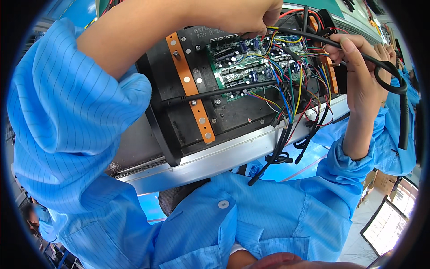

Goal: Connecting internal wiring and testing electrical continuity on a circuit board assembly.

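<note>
My right hand (358,60) pinches a black cable (309,35) between thumb and fingers at the right of the fixture. A loose loop is tied in the cable beyond that hand, and its tail hangs down. At the top, my left hand (251,19) is closed at the cable's other end, where a bit of yellow shows; its fingertips are partly hidden. Below both hands lies a green circuit board (244,67) with capacitors and many thin coloured wires (286,89). Another black cable (215,94) lies across the board's lower part.
The board sits on a black plate (233,116) with orange bars (188,85) and screws. A silver rail (206,157) runs along the near edge, with black cable ends (280,158) hanging over it. A co-worker's blue sleeve (401,130) shows at far right.
</note>
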### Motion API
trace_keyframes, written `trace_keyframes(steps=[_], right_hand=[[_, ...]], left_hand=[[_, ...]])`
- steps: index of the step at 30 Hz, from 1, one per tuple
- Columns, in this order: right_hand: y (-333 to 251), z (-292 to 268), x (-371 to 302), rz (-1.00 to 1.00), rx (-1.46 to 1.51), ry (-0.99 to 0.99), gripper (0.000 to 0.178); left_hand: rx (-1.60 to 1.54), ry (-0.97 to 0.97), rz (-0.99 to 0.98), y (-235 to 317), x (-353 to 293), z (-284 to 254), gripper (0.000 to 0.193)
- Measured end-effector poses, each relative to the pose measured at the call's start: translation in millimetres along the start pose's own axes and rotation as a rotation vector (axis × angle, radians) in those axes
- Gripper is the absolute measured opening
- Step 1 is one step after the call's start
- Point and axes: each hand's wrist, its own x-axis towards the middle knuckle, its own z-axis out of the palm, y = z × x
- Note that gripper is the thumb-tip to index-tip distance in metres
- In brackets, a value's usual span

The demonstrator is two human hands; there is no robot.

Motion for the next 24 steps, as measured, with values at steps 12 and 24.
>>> trace_keyframes(steps=[12,24], right_hand=[[-14,9,17,-0.018,-0.075,-0.024,0.019],[-20,15,23,0.096,-0.126,-0.035,0.022]], left_hand=[[-0.11,0.036,0.002,-7,-5,-12,0.01],[0.2,0.321,0.222,-27,-8,6,0.01]])
